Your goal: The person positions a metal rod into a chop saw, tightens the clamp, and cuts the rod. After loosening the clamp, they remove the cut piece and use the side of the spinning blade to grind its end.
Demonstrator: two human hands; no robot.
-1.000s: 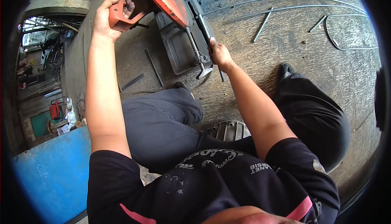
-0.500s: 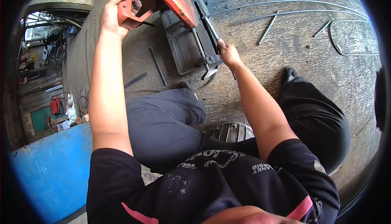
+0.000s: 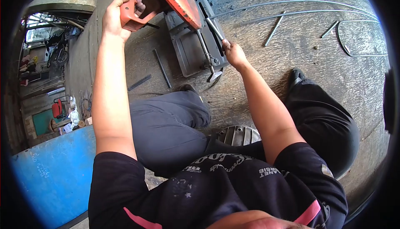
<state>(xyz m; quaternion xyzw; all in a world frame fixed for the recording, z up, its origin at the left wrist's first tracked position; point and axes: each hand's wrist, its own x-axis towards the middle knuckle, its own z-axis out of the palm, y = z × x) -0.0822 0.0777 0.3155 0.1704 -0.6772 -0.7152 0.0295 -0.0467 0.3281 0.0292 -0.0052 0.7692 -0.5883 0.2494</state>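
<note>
My left hand [image 3: 113,17] is wrapped round the orange handle [image 3: 127,11] of a chop saw, at the upper left. The saw's worn orange blade guard [image 3: 177,2] slants down over its grey metal base [image 3: 189,54]; the blade itself is hidden. On the right side of the base, my right hand [image 3: 236,55] grips the near end of a thin metal rod [image 3: 215,29], thumb on top. The rod's far end lies by the guard. Between guard and hand runs the clamp screw [image 3: 204,43], with a pale crank handle [image 3: 214,77] at its near end.
Long bent rods [image 3: 308,4] curve across the floor at right, near short cut pieces [image 3: 275,29]. Two dark bars [image 3: 161,68] lie left of the saw. A ribbed metal piece [image 3: 238,135] sits between my legs. A blue panel [image 3: 54,170] stands at lower left.
The rod has turned slightly in my right hand, its far end a little lower in view. The saw base appears shifted very slightly. My left hand keeps its hold on the handle.
</note>
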